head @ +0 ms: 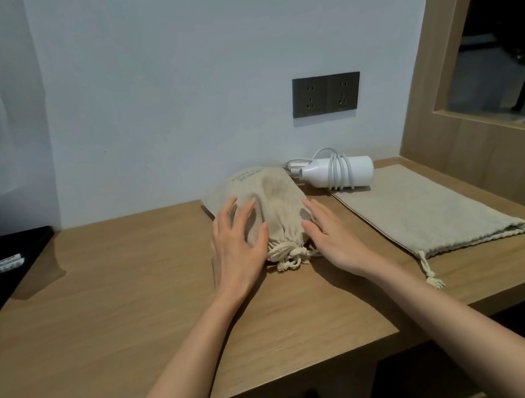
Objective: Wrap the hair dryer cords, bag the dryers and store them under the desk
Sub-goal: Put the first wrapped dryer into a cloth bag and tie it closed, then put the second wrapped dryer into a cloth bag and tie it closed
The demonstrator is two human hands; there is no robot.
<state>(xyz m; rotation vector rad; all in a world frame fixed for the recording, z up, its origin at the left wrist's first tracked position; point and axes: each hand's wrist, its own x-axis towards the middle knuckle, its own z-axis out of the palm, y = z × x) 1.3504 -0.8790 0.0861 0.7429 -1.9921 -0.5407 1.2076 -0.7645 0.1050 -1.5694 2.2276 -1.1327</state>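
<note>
A filled beige drawstring bag (275, 203) lies on the wooden desk (133, 305), its mouth drawn tight toward me and its cords bunched in front. My left hand (239, 247) rests flat on the bag's left side, fingers spread. My right hand (333, 239) lies with straight fingers against its right side. Behind, near the wall, a white hair dryer (339, 171) lies on its side with its cord wound round the body. An empty flat beige bag (424, 211) lies to the right, cords trailing toward the desk edge.
A dark double wall socket (326, 94) sits above the dryer. A wood-framed mirror (473, 62) stands at the right. At the far left lies a black tray (0, 264) with small white tubes. Open space shows under the desk edge.
</note>
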